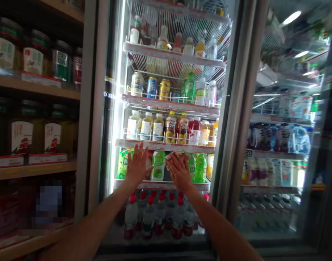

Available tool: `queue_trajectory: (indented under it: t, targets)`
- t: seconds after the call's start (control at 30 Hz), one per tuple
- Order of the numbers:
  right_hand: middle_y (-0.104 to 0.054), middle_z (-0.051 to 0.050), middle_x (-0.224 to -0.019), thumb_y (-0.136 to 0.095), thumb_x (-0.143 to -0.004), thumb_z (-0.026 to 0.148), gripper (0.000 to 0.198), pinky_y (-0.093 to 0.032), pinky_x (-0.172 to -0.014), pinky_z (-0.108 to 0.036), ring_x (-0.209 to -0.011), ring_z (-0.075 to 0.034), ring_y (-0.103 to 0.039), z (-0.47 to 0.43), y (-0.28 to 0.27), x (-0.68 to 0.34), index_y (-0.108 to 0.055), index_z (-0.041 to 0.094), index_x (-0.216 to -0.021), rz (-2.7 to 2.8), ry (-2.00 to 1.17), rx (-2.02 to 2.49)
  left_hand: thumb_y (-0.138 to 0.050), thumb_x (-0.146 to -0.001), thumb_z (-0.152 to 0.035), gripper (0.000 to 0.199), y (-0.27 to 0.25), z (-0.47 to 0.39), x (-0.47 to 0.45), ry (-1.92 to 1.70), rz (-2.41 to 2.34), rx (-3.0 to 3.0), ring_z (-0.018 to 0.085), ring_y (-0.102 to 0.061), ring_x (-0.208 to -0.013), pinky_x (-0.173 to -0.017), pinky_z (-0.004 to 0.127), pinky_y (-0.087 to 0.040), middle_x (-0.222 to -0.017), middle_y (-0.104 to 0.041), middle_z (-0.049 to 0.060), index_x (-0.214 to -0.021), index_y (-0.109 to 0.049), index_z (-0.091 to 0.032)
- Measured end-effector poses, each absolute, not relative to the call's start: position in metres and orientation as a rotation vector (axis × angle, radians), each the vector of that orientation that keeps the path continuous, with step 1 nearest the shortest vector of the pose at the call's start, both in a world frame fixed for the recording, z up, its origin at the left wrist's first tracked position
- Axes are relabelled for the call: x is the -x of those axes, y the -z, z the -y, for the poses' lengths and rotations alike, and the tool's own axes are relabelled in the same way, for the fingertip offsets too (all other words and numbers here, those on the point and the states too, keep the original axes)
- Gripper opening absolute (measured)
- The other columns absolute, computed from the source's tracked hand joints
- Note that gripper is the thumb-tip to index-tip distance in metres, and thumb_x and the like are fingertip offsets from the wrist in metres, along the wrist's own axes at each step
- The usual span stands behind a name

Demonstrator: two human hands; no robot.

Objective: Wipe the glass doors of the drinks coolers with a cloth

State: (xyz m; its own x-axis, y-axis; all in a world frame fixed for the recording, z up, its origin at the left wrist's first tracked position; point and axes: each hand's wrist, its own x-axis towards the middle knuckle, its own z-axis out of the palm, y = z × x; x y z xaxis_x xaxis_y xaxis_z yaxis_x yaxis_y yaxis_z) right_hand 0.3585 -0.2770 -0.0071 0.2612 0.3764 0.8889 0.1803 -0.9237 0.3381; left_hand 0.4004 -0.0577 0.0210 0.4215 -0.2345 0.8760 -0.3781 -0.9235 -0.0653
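Note:
My left hand [137, 165] reaches forward with its fingers spread, flat toward the glass door of a lit drinks fridge and holding nothing. To its right, my right hand [180, 170] presses a crumpled, light pinkish-brown cloth [171, 156] toward the same glass. The cloth sticks out above and left of my fingers; the rest is hidden under the hand. Behind the glass, between my hands, stands a green-and-white bottle [158, 166]. Left of my left hand is a green drink pack [122, 165]. Whether my left palm touches the glass I cannot tell.
Bottles with red caps [151, 217] stand low in the fridge, under my forearms. Metal door frames [240, 108] border the glass on the right. Wooden shelves [46, 170] with large jars are at the left. Another glass-fronted fridge section [277, 156] with bottles is at the right.

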Motion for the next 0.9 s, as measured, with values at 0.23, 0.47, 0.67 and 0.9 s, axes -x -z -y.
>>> queue_trajectory:
  t: [0.23, 0.47, 0.67, 0.9]
  targets:
    - [-0.036, -0.017, -0.140, -0.037, -0.090, 0.029, 0.045, -0.025, -0.105, -0.054, -0.133, -0.028, -0.026, 0.332, -0.006, -0.359, -0.045, 0.014, -0.131, 0.233, -2.400, -2.211, -0.059, -0.078, -0.042, 0.079, -0.020, 0.061, -0.394, -1.465, 0.509, -2.575, 0.030, -0.006, -0.139, -0.108, 0.056, -0.018, -0.149, -0.013, 0.014, -0.141, -0.022, -0.015]
    - [-0.036, -0.006, -0.143, -0.040, -0.085, 0.017, 0.048, -0.017, -0.111, -0.048, -0.138, -0.023, -0.017, 0.274, 0.021, -0.356, -0.044, 0.022, -0.132, -0.398, -1.835, -2.391, -0.061, -0.077, -0.042, 0.079, -0.015, 0.059, -0.393, -1.478, 0.516, -2.573, 0.031, -0.008, -0.138, -0.108, 0.054, -0.020, -0.149, -0.013, 0.013, -0.141, -0.024, -0.015]
    - [-0.034, -0.015, -0.142, -0.038, -0.089, 0.028, 0.046, -0.024, -0.104, -0.055, -0.133, -0.028, -0.027, 0.339, 0.027, -0.353, -0.041, 0.017, -0.134, 0.176, -2.299, -2.312, -0.062, -0.076, -0.042, 0.079, 0.002, 0.057, -0.396, -1.485, 0.573, -2.572, 0.032, -0.006, -0.138, -0.109, 0.054, -0.017, -0.149, -0.014, 0.014, -0.140, -0.025, -0.015]
    - [-0.034, -0.008, -0.143, -0.037, -0.086, 0.016, 0.048, -0.017, -0.110, -0.051, -0.137, -0.024, -0.018, 0.277, 0.053, -0.348, -0.042, 0.021, -0.133, -0.364, -1.819, -2.481, -0.064, -0.074, -0.041, 0.082, 0.006, 0.060, -0.392, -1.466, 0.526, -2.585, 0.032, -0.006, -0.138, -0.108, 0.054, -0.020, -0.150, -0.012, 0.014, -0.141, -0.023, -0.015]
